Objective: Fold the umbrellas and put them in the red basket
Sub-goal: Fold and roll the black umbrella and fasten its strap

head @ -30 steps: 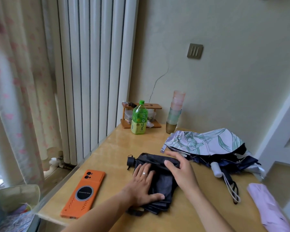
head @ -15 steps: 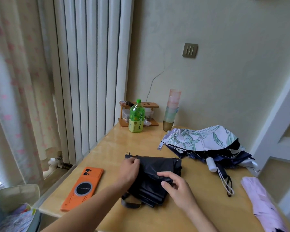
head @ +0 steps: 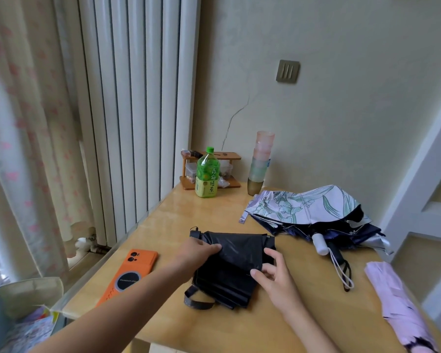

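Observation:
A black folding umbrella (head: 236, 261) lies collapsed in the middle of the wooden table (head: 239, 332), its fabric loose and its strap trailing at the near end. My left hand (head: 197, 253) grips the fabric near the umbrella's far left end. My right hand (head: 271, 272) pinches a fold of fabric on its right side. A floral white and navy umbrella (head: 311, 212) lies half open at the right rear, its white handle toward me. A pale purple folded umbrella (head: 397, 304) lies at the right edge. No red basket is in view.
An orange phone (head: 130, 273) lies at the table's left edge. A green tea bottle (head: 207, 174), a small wooden rack (head: 210, 169) and a stack of plastic cups (head: 261, 161) stand at the back by the wall. A radiator and a curtain are left.
My left hand lifted off the flattened fabric and moved to the umbrella's far left end. My right hand came back from the far edge to pinch a fold on the right side.

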